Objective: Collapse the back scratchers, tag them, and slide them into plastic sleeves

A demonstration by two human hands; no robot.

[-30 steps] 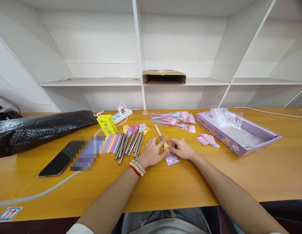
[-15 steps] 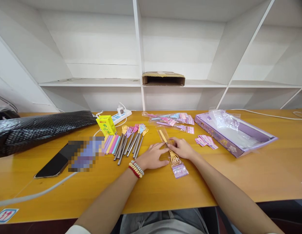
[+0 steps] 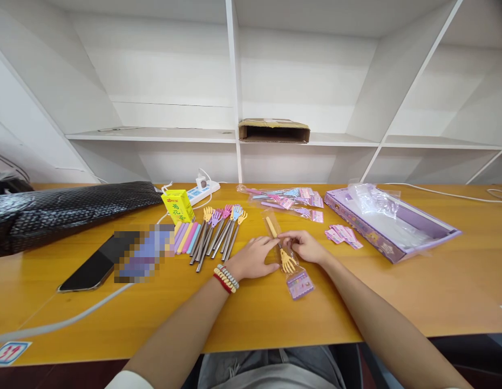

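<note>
A yellow hand-shaped back scratcher lies on the table in a clear plastic sleeve. Its yellow handle points away from me. The purple card is at the sleeve's near end. My left hand rests flat at its left side, fingertips on the sleeve and thumb apart. From the right, my right hand has its index finger across the shaft and its other fingers curled at the sleeve. Loose back scratchers with metal shafts lie to the left, beside coloured handle tubes.
Bagged back scratchers lie behind my hands. Pink cards and a purple display box with clear plastic are on the right. On the left are a phone, a yellow drink carton, a power strip and a black wrapped bundle.
My right fingers have shifted slightly and curled more, showing more of the yellow hand-shaped head. The left hand stays nearly in place. The view has moved a little.
</note>
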